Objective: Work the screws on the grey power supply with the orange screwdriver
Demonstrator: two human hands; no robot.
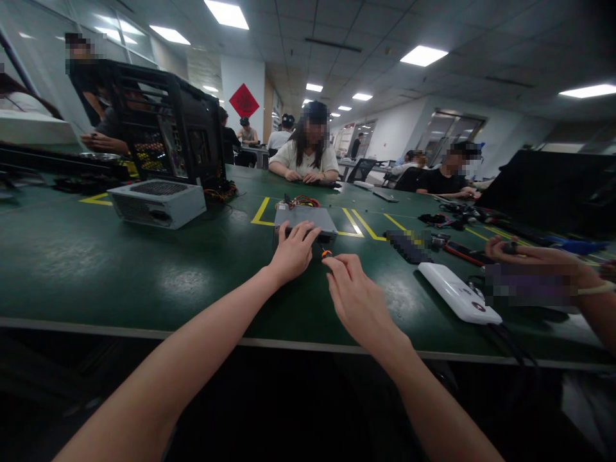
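A grey computer power supply (310, 217) lies on the green table in front of me, its coloured cables bunched at the far side. Across its top and near edge rests my left hand (294, 250), fingers spread and lying on the metal. My right hand (356, 292) is closed round a screwdriver (327, 254) with an orange and black handle, most of it hidden in the fingers. Its thin shaft points at the near face of the power supply. I cannot tell whether the tip touches a screw.
To the left stand a second power supply (158, 204) and an open black computer case (168, 128). At right lie a white power bank (459, 292) with cables and a dark blurred-out item (409, 246). Another person's hand (543, 260) reaches in from the right. Someone sits opposite.
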